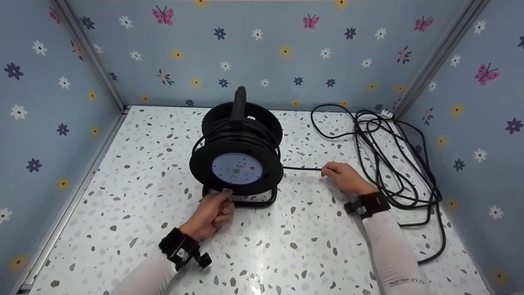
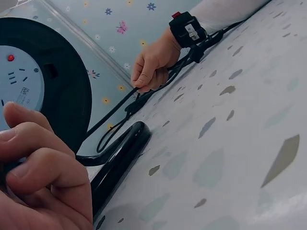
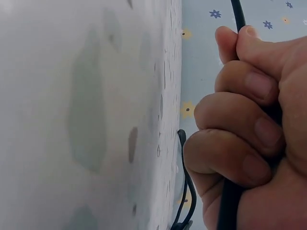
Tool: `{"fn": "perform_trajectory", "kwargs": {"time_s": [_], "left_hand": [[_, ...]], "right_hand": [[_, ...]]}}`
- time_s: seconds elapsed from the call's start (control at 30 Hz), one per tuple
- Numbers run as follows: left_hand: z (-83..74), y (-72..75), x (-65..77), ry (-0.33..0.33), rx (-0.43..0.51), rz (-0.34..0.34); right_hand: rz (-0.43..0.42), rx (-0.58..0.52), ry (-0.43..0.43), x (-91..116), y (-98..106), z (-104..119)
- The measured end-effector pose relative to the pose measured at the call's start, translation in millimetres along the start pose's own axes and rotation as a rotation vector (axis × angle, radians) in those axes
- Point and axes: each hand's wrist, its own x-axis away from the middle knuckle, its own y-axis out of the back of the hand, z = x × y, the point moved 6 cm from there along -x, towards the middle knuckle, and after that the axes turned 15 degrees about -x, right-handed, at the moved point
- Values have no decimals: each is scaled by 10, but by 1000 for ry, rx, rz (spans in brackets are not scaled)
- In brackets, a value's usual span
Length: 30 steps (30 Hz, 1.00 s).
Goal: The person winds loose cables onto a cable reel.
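A black cable reel (image 1: pixel 236 186) stands upright on its tubular stand, its round pale socket panel (image 1: pixel 237 169) facing me. At the reel's lower front rim, my left hand (image 1: pixel 211 215) has its fingers curled. In the left wrist view, that left hand (image 2: pixel 43 167) grips a dark part of the reel, mostly hidden by the fingers. To the right of the reel, my right hand (image 1: pixel 346 178) holds the black cable (image 1: pixel 302 168), which runs straight from the drum. The right wrist view has the fingers of the right hand (image 3: pixel 240 124) wrapped round the cable.
Loose loops of cable (image 1: pixel 378 151) lie along the right side of the speckled white tabletop (image 1: pixel 135 180), with a white plug (image 1: pixel 385 114) near the back right corner. Flower-patterned panels (image 1: pixel 262 53) close in the back and both sides. The reel's black carrying handle (image 1: pixel 238 107) sticks up.
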Motion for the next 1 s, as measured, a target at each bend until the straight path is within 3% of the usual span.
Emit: {"fn": "perform_trajectory", "kwargs": {"time_s": [0.2,0.5,0.87,0.97,1.0], "left_hand": [[-112,63,86,-34,90,54],[-410,243,257,-122,183,37],[-798,169,369,-263,285,50],[-901,138,384,-296,299,62],[-938,125,385,-307,300,68]], "right_hand": [[33,17,21,-59,-136,116],[135,79,68,-295,-534,400],[182,113,122,-581,-915,646],[193,88,170,-630,-1007,728],[195,78,207,-687,-1054,654]]}}
